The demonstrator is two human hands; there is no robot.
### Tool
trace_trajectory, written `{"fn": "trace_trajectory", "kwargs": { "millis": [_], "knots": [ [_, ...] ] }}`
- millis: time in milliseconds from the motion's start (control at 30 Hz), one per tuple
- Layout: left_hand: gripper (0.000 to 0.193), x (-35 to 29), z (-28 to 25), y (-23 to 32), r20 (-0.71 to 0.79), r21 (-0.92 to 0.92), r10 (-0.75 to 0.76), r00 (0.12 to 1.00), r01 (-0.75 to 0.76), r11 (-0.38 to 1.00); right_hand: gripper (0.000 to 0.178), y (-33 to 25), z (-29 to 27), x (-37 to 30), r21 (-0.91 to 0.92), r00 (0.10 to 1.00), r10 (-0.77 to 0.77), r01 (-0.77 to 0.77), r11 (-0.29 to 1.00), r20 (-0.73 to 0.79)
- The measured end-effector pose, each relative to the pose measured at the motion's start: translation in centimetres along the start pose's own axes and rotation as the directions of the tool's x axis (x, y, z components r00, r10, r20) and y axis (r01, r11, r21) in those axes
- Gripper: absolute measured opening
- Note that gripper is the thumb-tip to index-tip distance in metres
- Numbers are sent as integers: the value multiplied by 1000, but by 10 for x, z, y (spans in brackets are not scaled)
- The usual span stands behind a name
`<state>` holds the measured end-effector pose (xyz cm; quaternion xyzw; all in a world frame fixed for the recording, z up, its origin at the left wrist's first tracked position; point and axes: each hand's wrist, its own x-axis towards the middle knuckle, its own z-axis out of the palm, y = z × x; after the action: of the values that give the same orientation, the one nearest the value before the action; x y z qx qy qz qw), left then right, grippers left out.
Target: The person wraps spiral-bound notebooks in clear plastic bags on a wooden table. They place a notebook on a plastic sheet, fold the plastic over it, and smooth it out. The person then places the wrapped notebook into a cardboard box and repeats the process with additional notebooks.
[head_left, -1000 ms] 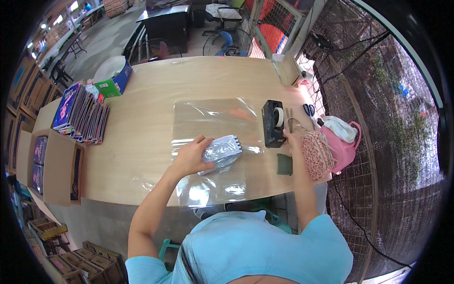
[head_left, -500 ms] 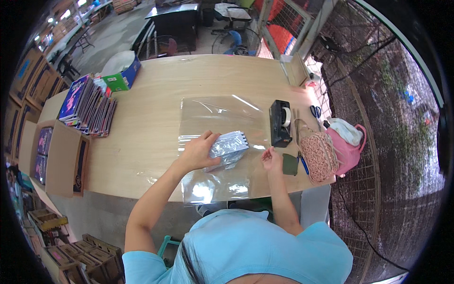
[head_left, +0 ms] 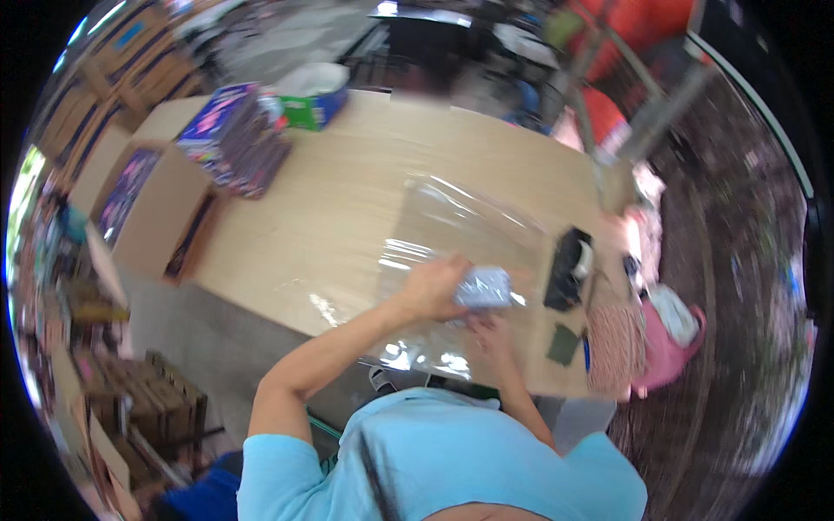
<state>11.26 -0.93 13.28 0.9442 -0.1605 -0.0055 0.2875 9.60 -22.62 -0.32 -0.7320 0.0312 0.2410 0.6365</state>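
Note:
My left hand (head_left: 437, 288) is closed round the left end of a small bluish-white packet (head_left: 485, 287) with a shiny plastic surface. Beneath it a large transparent plastic sheet (head_left: 434, 204) lies spread on the table, its near edge reaching the table's front. My right hand (head_left: 493, 337) is just on the near side of the packet, fingertips close to its lower edge. Motion blur smears its fingers, so I cannot tell whether they grip anything. To its right stands a black tape dispenser (head_left: 566, 271) with a pale roll.
A dark green piece (head_left: 564, 345), a woven pink pouch (head_left: 615, 347) and a pink bag (head_left: 665, 347) lie at the table's right end. On the left are stacked booklets (head_left: 234, 143), an open cardboard box (head_left: 161, 213) and a blue-green box (head_left: 314, 100).
The view has swung, shifting the table scene rightward and blurring it. My right hand has come in from beside the tape dispenser to the packet. The left hand still holds the packet, now turned more level.

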Motion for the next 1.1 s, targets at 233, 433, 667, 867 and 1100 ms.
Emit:
{"fn": "trace_trajectory", "kwargs": {
  "millis": [233, 433, 667, 867, 1100],
  "knots": [
    [43, -72, -71, 37, 133, 395, 554, 822, -557, 731, 62, -99, 9, -7, 599, 893, -16, -289, 747, 450],
    [73, -169, -224, -10, -605, -241, 487, 630, -727, 643, 54, -197, 150, 13, 449, 852, -516, 429, 783, 85],
    [71, -276, -301, -30, -944, -156, -270, 191, -977, -147, 81, -384, 514, 46, 273, 190, -978, 940, 206, 84],
    [67, -398, -375, -145, -791, -603, -137, 596, -798, 8, 74, -452, 768, 129, 214, 448, -523, 575, 790, 725],
    [61, -452, -387, -266, -528, -710, 207, 824, -562, 424, 108, -359, 875, 155, -314, 338, 229, 939, -138, 913]
  ]
}}
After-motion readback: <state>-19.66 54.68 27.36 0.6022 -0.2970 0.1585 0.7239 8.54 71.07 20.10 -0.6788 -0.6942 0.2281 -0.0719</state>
